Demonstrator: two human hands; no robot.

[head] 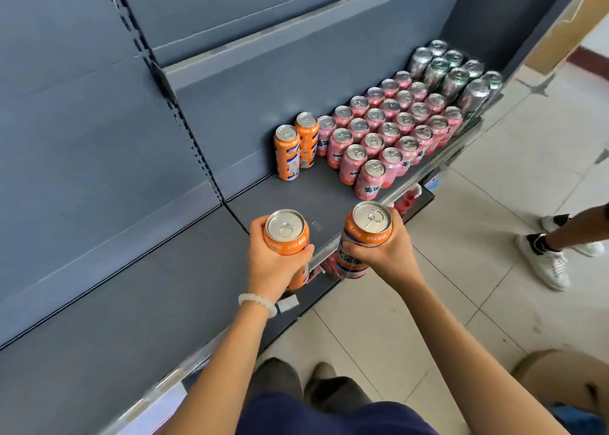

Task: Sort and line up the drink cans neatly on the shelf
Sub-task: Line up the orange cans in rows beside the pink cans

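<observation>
Left hand (275, 263) grips one orange can (286, 237) round the body; right hand (384, 250) grips a second orange can (361, 237) likewise, both held upright over the shelf (296, 200) front edge. Likely full: heavy, rigid, slick metal; a mid-body wrap suits. Two orange cans (296, 148) stand at the back, beside the pink cans (379, 138). Open room lies in front of them.

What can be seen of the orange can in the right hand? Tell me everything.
The orange can in the right hand is a tall metal-looking can with a silver top and unopened pull tab, an orange band with white lettering, then white and blue print below. It is upright, slightly tilted, held in the air by the shelf's front edge. The right hand grips its side.
</observation>
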